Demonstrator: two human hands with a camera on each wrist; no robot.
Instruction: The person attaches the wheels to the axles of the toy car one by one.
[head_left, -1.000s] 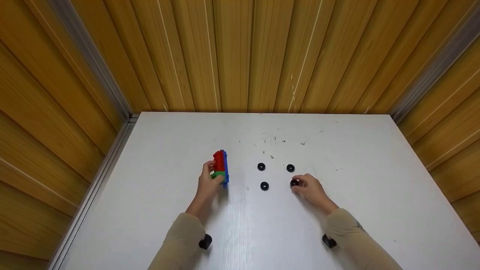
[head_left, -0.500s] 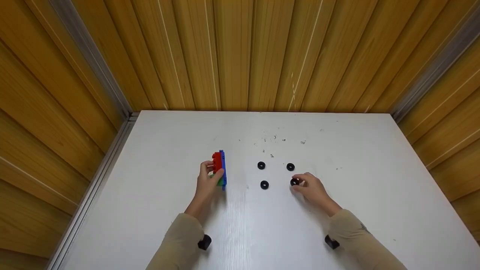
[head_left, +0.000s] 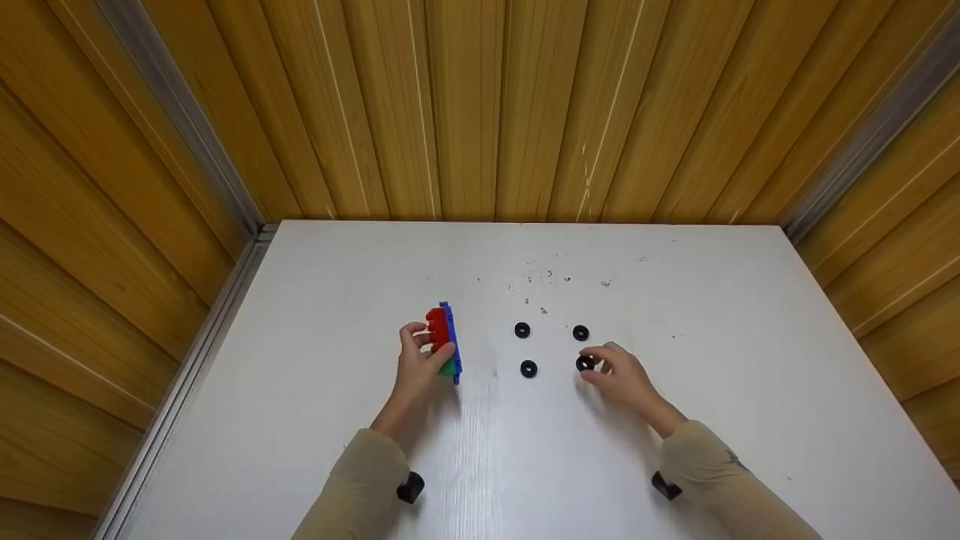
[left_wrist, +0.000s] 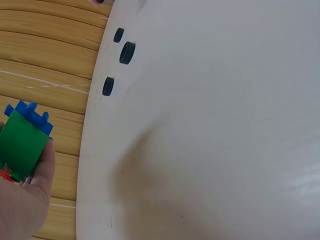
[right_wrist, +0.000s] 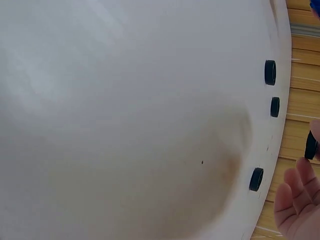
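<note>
My left hand [head_left: 414, 369] grips a toy vehicle of building blocks [head_left: 439, 330], with red and green blocks on a blue base. It is held up on its side, the blue base facing right. In the left wrist view a green block [left_wrist: 22, 142] faces the camera. Between thumb and fingertips, my right hand [head_left: 624, 377] pinches a small black toy wheel [head_left: 584, 364], raised off the table; the right wrist view shows this wheel [right_wrist: 311, 145] edge-on. Three similar wheels lie flat between the hands and beyond: one front left [head_left: 529, 368], one back left [head_left: 522, 330], one back right [head_left: 580, 332].
Everything is over a white table [head_left: 495, 450] with dark specks [head_left: 547, 277] toward its back. Wood-patterned panels [head_left: 465, 112] rise behind it and at both sides. A metal rail [head_left: 187, 390] runs along the left edge. Black devices sit at both wrists.
The left hand has turned the toy vehicle, so its blue base now faces right and less green shows. The right hand has shifted slightly left with its wheel. The three lying wheels stay put.
</note>
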